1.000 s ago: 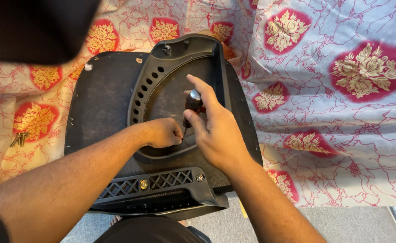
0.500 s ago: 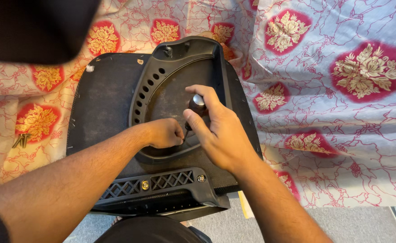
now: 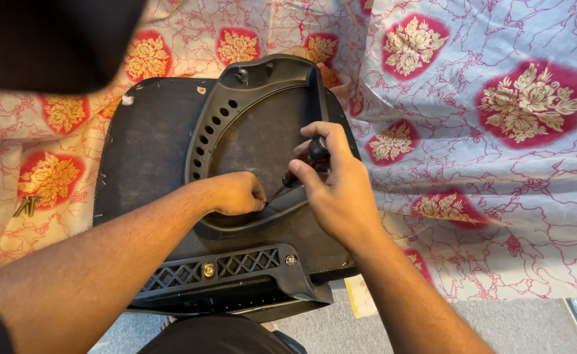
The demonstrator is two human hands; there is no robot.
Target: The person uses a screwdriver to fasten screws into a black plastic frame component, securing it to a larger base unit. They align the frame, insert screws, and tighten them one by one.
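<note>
Screwdriver (image 3: pixel 305 167) in right hand (image 3: pixel 337 190), tip at left hand (image 3: pixel 236 193)

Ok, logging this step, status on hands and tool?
Right hand grips black-handled screwdriver. Left hand pinches at its tip on black seat base. Nothing in the way.

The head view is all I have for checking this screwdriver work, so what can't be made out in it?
- Screwdriver tip and whatever it meets: hidden behind the left hand.
- Screwdriver handle: mostly wrapped by the right hand.
- Black chair part, near end: cut off by the bottom edge.
- Top left corner: blocked by a dark blurred shape.
- Small items on the cloth: too small to identify.
</note>
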